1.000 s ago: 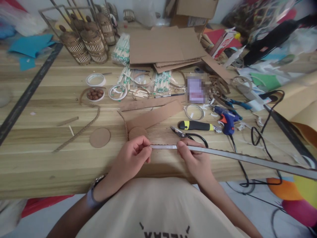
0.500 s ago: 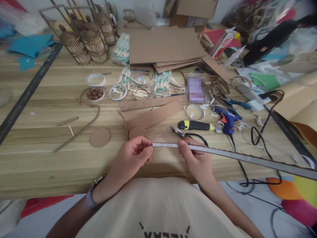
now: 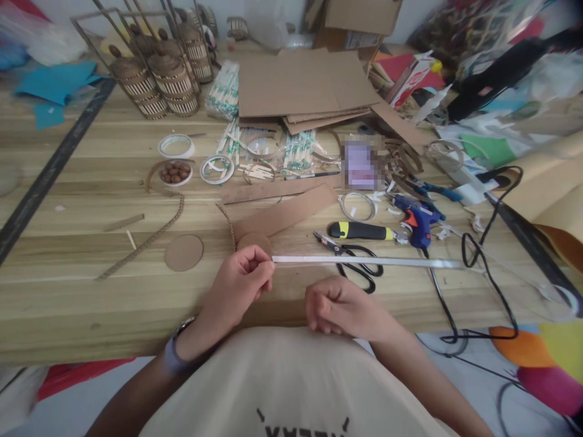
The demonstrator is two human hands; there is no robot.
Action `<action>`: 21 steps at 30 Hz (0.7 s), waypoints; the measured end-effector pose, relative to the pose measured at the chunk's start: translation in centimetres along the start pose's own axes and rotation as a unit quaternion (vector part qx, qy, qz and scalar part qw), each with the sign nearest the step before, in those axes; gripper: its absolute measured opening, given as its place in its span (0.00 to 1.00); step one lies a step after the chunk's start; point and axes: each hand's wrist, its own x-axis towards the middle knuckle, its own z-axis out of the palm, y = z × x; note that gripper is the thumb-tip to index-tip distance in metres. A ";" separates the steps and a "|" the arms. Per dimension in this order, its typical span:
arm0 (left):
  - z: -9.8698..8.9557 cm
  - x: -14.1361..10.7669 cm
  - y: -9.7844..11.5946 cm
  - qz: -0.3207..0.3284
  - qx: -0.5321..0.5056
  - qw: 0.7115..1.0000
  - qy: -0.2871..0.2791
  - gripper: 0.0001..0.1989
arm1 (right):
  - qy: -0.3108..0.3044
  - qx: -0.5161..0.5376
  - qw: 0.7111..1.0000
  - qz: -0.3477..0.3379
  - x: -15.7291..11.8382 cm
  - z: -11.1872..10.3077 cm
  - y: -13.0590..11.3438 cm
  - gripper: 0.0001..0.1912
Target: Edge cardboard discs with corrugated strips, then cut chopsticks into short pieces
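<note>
the left hand has its grip pinching the left end of the strip between thumb and fingers. from that grip the strip stretches right, across the scissors, toward the cable. the right hand sits below the strip, apart from it, fingers curled in.

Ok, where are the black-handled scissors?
In the head view, right of centre: the scissors lie between the right hand and the yellow-and-black cutter, with the pale strip crossing over their handles.
</note>
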 end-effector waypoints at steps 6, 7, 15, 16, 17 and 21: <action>0.1 0.1 -0.7 0.016 0.025 1.000 -0.005 0.07 | 0.240 -0.277 0.916 -0.164 1.1 1.9 -2.4 0.08; 0.1 0.0 -0.7 0.020 0.031 0.999 -0.004 0.06 | 0.271 -0.328 0.884 -0.193 1.5 2.1 -2.3 0.08; 0.3 -0.8 0.0 0.094 0.131 0.987 0.011 0.05 | 0.263 -0.470 0.811 -0.228 2.5 2.3 -1.3 0.09; 0.3 -0.9 0.0 0.110 0.146 0.983 0.013 0.05 | 0.257 -0.475 0.811 -0.224 2.4 2.3 -1.3 0.09; 0.3 -0.9 0.0 0.123 0.161 0.979 0.014 0.06 | 0.252 -0.478 0.812 -0.220 2.4 2.2 -1.4 0.09; 0.2 -1.2 -0.2 0.153 0.213 0.965 0.009 0.06 | 0.238 -0.481 0.820 -0.199 2.1 2.2 -1.6 0.09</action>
